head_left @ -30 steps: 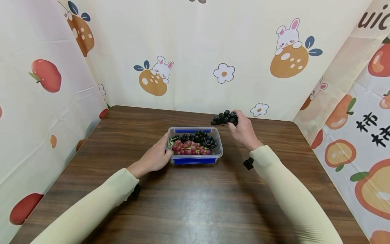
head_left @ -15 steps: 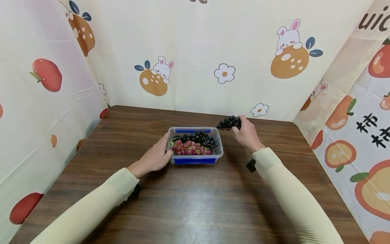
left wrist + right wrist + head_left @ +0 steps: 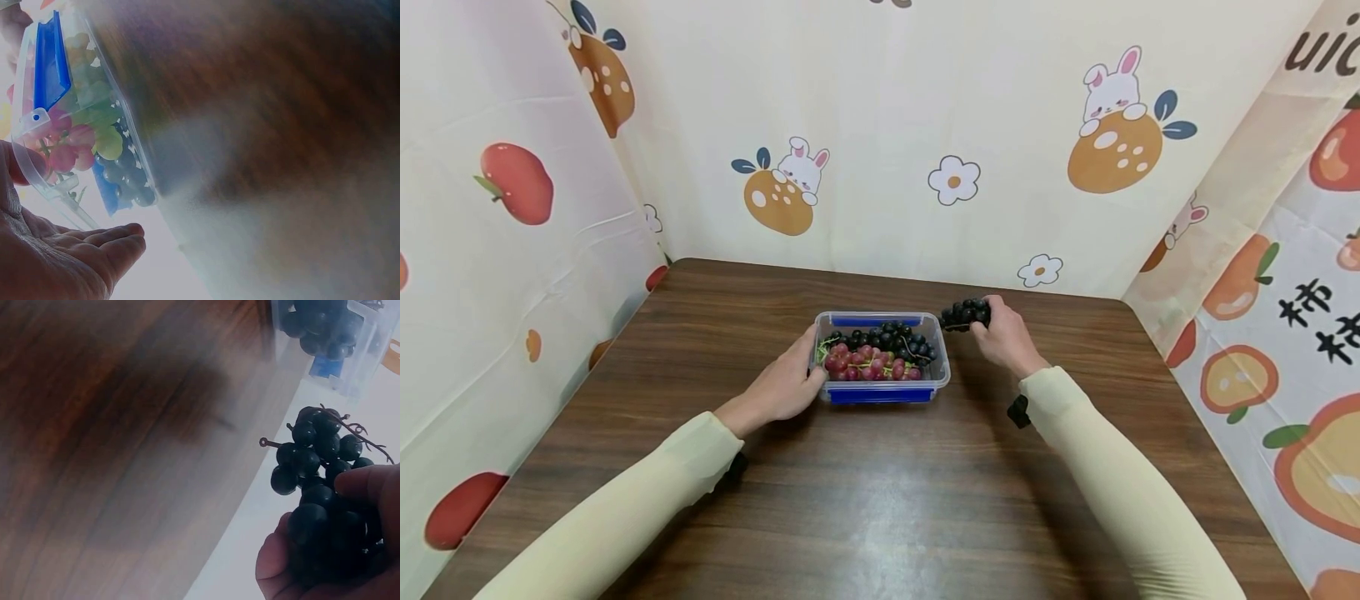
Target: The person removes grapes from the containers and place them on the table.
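Observation:
A clear plastic food container [image 3: 944, 367] with blue clips lies lidless on the table. Inside it are a bunch of red grapes [image 3: 868, 363] along the near side and black grapes [image 3: 891, 337] behind them. My left hand [image 3: 784, 379] rests against the container's left end, thumb at the near corner; the left wrist view shows its fingers [image 3: 119, 240] stretched out beside the wall. To the right of the container my right hand [image 3: 1006, 337] grips another bunch of black grapes [image 3: 315, 462], thumb on one side and fingers curled beneath. Its brown stem shows, and its tip sits close to the container's right rim.
The brown wooden table [image 3: 850, 500] runs back to a printed cloth curtain [image 3: 880, 200] with cartoon rabbits and fruit. More curtain hangs along the left and right sides. A black wrist strap device [image 3: 1018, 412] sits under the right cuff.
Over the last second my right hand has lowered the black grape bunch and shifted slightly right, beside the container's right end. My left hand and the container have stayed in place.

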Tool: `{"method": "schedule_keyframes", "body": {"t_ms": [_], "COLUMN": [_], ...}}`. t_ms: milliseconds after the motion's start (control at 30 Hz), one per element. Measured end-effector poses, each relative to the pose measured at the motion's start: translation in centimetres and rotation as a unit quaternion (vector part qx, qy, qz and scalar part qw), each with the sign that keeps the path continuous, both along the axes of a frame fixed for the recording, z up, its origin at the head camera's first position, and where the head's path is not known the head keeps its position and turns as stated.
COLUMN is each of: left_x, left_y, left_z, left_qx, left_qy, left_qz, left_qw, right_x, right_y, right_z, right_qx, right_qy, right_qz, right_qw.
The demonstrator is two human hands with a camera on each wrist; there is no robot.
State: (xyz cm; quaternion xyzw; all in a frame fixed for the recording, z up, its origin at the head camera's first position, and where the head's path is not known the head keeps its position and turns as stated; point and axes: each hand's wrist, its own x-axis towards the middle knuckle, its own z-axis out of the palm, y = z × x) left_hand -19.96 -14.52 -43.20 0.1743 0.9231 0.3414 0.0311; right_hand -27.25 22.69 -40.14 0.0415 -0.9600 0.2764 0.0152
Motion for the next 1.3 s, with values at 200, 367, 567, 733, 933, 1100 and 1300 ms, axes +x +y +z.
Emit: {"method": "schedule_keyframes", "body": {"t_ms": [200, 367, 567, 733, 933, 1100, 1300], "left_x": [0.0, 0.0, -0.1, 0.0, 0.0, 0.0, 0.0], "left_y": [0.0, 0.0, 0.0, 0.1, 0.1, 0.1, 0.0], "left_z": [0.0, 0.1, 0.1, 0.1, 0.1, 0.1, 0.0], "left_qx": [0.000, -0.002, -0.002, 0.001, -0.003, -0.006, -0.001], "left_qy": [-0.006, -0.014, -0.012, -0.007, -0.006, -0.007, -0.007], "left_qz": [0.000, 0.001, 0.000, 0.002, 0.002, 0.002, -0.001], "left_qw": [1.0000, 0.9999, 0.9999, 1.0000, 1.0000, 1.0000, 1.0000], "right_x": [0.2, 0.4, 0.7, 1.0, 1.1, 1.2, 1.5], "right_y": [0.2, 0.6, 1.1, 1.2, 1.2, 1.4, 1.4], "right_z": [-0.6, -0.8, -0.8, -0.8, -0.7, -0.5, 0.0], "right_qx": [0.024, 0.051, 0.090, 0.110, 0.130, 0.141, 0.143], "right_qy": [-0.037, -0.057, -0.108, -0.130, -0.144, -0.147, -0.135], "right_qz": [0.000, 0.010, 0.026, 0.026, 0.024, 0.030, 0.037], "right_qw": [0.9990, 0.9970, 0.9897, 0.9851, 0.9806, 0.9786, 0.9797]}}
